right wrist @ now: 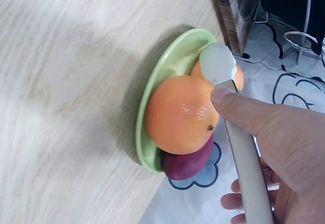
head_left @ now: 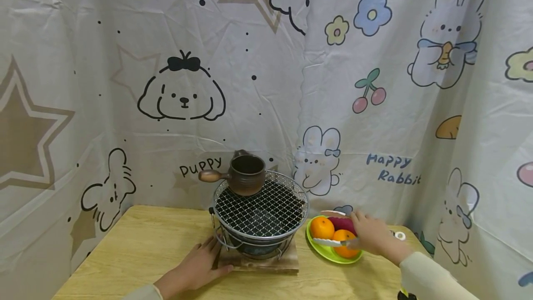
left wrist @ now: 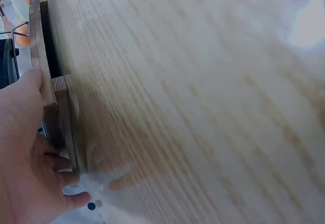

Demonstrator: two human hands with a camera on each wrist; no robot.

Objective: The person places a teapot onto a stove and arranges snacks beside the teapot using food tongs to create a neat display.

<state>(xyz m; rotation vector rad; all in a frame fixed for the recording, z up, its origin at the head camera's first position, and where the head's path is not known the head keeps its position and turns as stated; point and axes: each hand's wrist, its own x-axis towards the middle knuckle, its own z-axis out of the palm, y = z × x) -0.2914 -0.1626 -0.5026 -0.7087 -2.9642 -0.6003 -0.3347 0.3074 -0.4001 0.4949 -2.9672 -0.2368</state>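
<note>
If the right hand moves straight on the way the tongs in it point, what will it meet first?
Most likely the front orange. The right hand holds tongs whose white tips already lie over it on the green plate. Whether they touch it is unclear.

bench (head_left: 137, 249): light wood grain, set against printed curtain | wooden base board (head_left: 260, 263): lying flat at centre, carrying grill stove | green plate (head_left: 329, 253): just right of board, holding fruit | left hand (head_left: 195, 270): resting flat beside board
</note>
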